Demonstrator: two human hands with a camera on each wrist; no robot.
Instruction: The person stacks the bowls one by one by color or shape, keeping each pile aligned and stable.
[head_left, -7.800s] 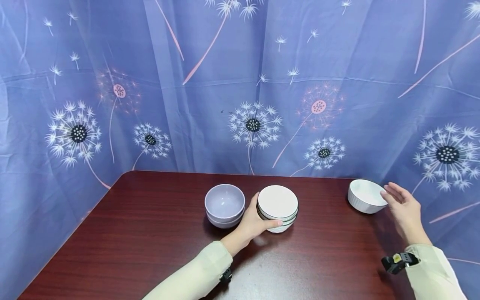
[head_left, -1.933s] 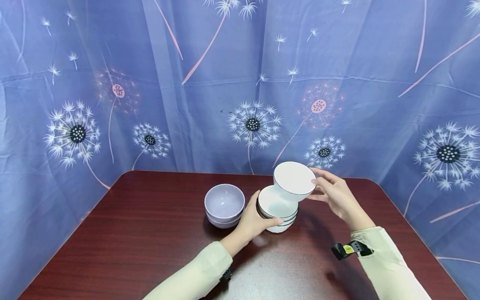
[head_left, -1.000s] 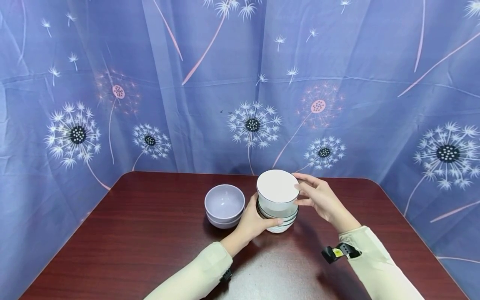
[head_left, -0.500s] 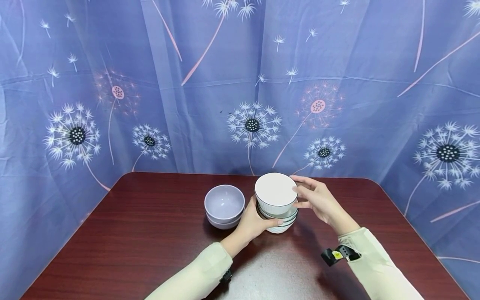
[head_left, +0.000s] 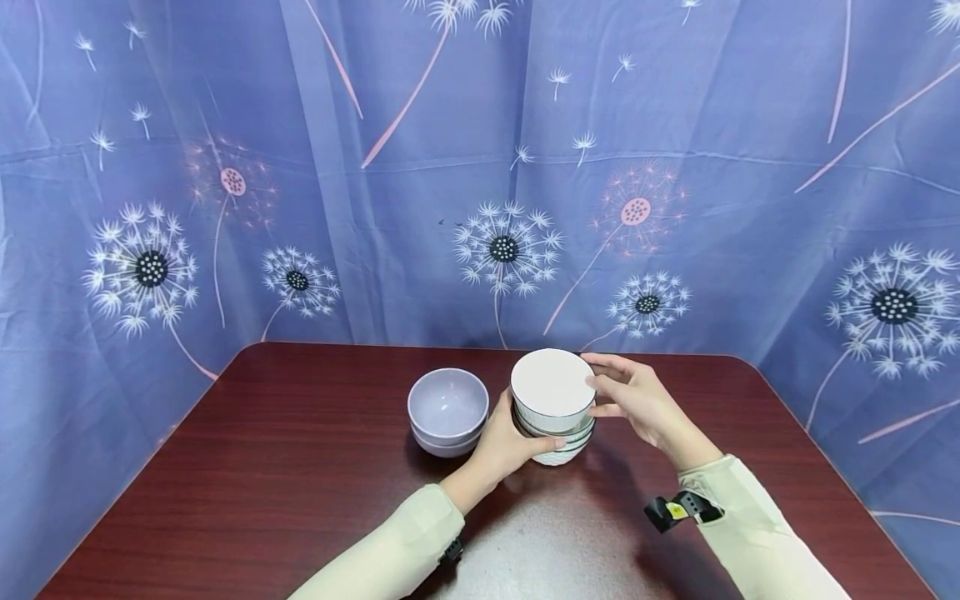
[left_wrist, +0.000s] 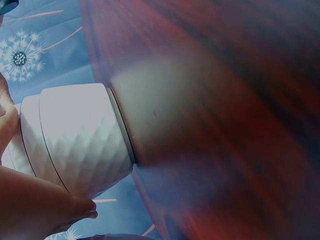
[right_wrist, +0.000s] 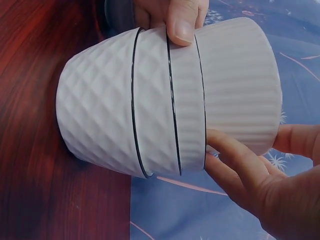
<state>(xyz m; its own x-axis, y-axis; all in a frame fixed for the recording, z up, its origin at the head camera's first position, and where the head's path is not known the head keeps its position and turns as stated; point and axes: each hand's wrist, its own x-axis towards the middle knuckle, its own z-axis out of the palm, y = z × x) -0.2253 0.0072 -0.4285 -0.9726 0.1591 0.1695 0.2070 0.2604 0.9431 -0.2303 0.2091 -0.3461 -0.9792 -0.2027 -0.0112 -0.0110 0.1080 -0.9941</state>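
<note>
In the head view a stack of white, dark-rimmed bowls [head_left: 557, 454] stands mid-table. My left hand [head_left: 498, 450] grips it from the left, thumb across the front. At its mouth sits a white ribbed bowl [head_left: 553, 392], its rim pinched on the right by my right hand [head_left: 633, 400]. The right wrist view shows diamond-textured bowls [right_wrist: 95, 100] lowest, then a ribbed one, with the held ribbed bowl [right_wrist: 240, 85] protruding above; its base inside is hidden. In the left wrist view the stack [left_wrist: 80, 135] lies between my left thumb and fingers.
Two nested grey-lavender bowls [head_left: 448, 408] stand just left of the stack, close to my left hand. Dark red wooden tabletop [head_left: 262, 483] spreads around. A blue dandelion-print curtain [head_left: 405, 208] hangs behind and along both sides.
My right hand has brought the ribbed bowl from the table's far right over to the stack and lowered it there. My left hand has kept its grip in place.
</note>
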